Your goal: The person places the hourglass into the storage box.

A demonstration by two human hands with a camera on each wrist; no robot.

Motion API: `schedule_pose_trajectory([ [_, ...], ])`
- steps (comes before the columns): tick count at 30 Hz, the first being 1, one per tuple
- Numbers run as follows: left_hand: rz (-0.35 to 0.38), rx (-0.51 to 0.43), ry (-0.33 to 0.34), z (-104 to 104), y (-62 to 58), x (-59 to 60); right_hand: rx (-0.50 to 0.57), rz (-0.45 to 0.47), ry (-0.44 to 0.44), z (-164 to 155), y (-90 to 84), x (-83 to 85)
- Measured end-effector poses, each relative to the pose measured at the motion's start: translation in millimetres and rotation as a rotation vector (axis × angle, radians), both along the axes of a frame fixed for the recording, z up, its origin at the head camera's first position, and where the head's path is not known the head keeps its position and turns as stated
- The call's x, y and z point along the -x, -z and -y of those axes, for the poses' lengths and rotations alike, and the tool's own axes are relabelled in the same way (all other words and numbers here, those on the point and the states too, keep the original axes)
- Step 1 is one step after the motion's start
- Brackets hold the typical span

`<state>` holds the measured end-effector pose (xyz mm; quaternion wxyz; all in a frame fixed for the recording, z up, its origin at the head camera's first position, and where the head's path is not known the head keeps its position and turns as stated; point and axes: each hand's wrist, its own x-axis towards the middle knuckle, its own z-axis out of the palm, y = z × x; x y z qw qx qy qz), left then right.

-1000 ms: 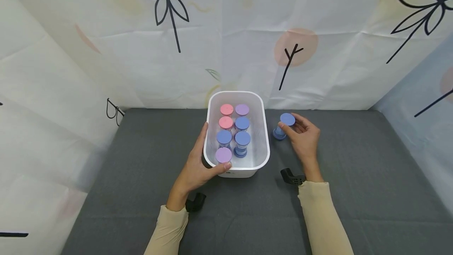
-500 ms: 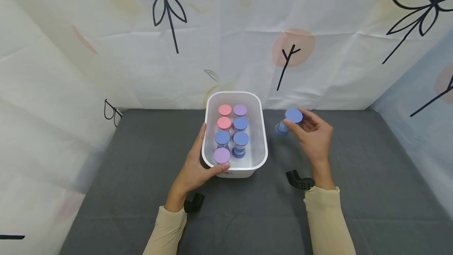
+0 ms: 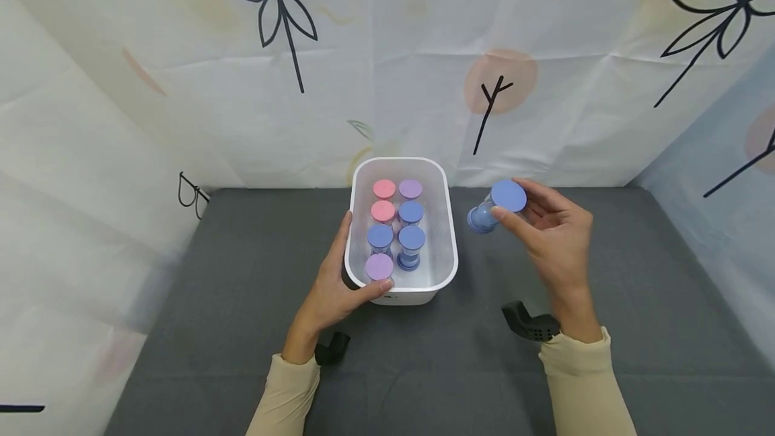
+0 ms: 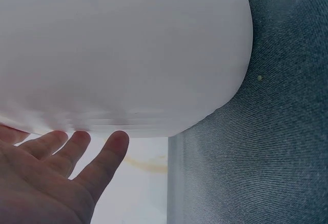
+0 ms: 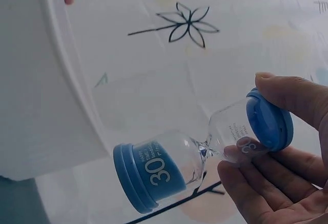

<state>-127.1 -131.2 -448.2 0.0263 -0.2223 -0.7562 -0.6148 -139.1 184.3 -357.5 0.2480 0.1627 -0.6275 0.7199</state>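
Note:
My right hand [image 3: 562, 237] holds a blue-capped sand timer [image 3: 482, 218] by its upper cap, just right of the white plastic bin [image 3: 449, 234]. In the right wrist view the sand timer [image 5: 160, 172] is tilted, with blue sand in its lower bulb and a "30" printed on the glass; the thumb lies on the upper cap and the fingers are beneath it. My left hand [image 3: 331, 291] holds the bin's near left corner, thumb over the front rim. The left wrist view shows its fingers [image 4: 105, 165] against the outer wall [image 4: 128, 55].
Inside the bin stand several more sand timers with pink caps [image 3: 383, 210], purple caps [image 3: 379, 266] and blue caps [image 3: 412, 237], in two columns. The bin rests on a dark grey cloth-covered table [image 3: 242, 274]. A patterned white fabric backdrop [image 3: 412, 99] rises behind.
My right hand has moved right and toward the camera with the sand timer, which has risen and tilted more. The left hand and the bin stay in place.

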Motion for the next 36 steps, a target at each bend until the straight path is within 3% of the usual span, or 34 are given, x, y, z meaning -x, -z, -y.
schedule_pose_trajectory([
  [6, 0.015, 0.014, -0.003, -0.2, 0.6, -0.4, -0.041, -0.029, -0.054, 4.0, -20.5, -9.4],
  [15, 0.012, 0.011, -0.012, 0.8, 0.2, -0.6, -0.182, -0.034, -0.242, 18.9, -36.9, -16.1],
  [24, 0.024, 0.025, -0.013, 1.3, 1.0, -0.5, -0.352, 0.041, -0.365, 38.9, -31.5, -14.0],
  [36, 0.011, 0.031, -0.003, 1.2, -0.3, -0.6, -0.63, 0.191, -0.368, 54.7, -18.8, -8.4],
])
